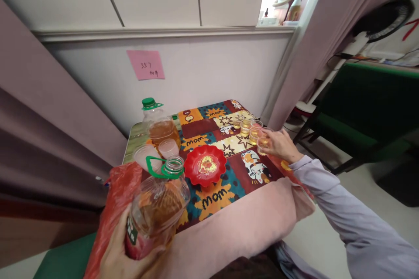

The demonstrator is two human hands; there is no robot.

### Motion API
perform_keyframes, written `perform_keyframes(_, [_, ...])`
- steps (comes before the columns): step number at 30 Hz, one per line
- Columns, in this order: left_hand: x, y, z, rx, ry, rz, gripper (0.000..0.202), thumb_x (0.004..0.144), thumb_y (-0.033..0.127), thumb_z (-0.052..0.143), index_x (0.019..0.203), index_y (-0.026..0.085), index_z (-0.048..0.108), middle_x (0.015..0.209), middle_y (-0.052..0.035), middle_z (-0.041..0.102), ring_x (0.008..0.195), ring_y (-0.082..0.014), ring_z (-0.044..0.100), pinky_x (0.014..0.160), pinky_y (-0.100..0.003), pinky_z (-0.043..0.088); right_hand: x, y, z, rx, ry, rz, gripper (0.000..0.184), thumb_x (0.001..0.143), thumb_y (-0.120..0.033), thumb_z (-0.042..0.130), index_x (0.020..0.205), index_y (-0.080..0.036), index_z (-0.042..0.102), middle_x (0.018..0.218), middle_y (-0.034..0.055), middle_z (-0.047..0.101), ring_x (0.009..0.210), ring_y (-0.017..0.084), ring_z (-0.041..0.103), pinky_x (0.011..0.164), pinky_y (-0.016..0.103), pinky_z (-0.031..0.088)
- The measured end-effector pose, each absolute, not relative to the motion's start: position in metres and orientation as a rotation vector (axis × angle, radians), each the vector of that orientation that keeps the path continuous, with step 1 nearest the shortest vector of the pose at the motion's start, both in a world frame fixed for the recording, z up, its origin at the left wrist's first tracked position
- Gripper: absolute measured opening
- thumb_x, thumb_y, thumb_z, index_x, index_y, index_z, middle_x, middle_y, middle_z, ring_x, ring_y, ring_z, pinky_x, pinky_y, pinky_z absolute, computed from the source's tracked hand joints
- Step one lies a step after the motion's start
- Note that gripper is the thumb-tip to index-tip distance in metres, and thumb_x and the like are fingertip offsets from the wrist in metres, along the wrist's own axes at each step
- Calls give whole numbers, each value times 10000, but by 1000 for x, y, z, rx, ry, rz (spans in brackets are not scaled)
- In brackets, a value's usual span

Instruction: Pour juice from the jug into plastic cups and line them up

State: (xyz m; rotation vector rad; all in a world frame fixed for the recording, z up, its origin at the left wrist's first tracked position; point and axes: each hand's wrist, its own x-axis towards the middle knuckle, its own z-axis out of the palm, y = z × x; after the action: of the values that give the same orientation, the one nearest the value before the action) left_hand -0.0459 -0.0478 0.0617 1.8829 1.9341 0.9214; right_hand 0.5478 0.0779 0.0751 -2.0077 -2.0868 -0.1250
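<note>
Head view: looks down on a small table with a colorful patterned mat point(196, 130), set against a white wall point(212, 65).
Wall note: pink paper point(146, 65), handwritten, reading 357 at the top.
Around the table: curtains point(32, 96) at left; a green chair point(369, 104) at right.
Table's middle: a red scalloped dish point(219, 153); behind it to the left, a capped bottle point(162, 130) of amber drink.
Left arm: comes from the bottom edge, its hand point(119, 250) low at the table's near left.
Left grip: fingers and thumb wrapped around an uncapped bottle point(159, 209), part full of amber drink.
Right arm: lilac sleeve point(327, 192), reaching in to the table's right side.
Right grip: the hand point(283, 144) touches the nearest clear cup point(263, 145) in a cluster; cannot tell whether its fingers clamp it.
</note>
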Motion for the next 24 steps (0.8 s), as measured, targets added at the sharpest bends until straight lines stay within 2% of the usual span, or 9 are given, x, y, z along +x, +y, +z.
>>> perform_keyframes(5, [-45,-47,64,1842,1922,918,1252,668,759,874,1723,294,386,1700,-158,562,1520,-487,568,1252,-642,486,558,75,51,-2019,-2063,-138,769,899,-504,762,1565,-155,600,1341,227,807,1257,407,739,1232,726,332])
perform_keyframes(12, [-51,-47,57,1909,1885,887,1237,734,733,866,1752,292,320,1761,-168,487,1577,-470,518,1298,-637,434,560,79,40,-2006,-2018,-124,728,908,-473,737,1563,-179,617,1466,232,753,1363,427,691,1259,782,275])
perform_keyframes(17, [-48,-47,59,1872,1906,896,1234,713,756,858,1734,275,360,1745,-164,512,1566,-478,526,1301,-623,431,564,82,38,-2003,-1999,-80,731,915,-486,736,1578,-204,611,1464,230,753,1375,442,682,1249,827,263])
perform_keyframes(24, [-45,-45,64,1816,1939,963,1281,585,818,891,1664,263,480,1637,-154,626,1471,-468,612,1240,-592,497,562,84,36,-2058,-1961,-19,751,910,-509,733,1568,-171,601,1505,243,725,1426,447,651,1274,833,222])
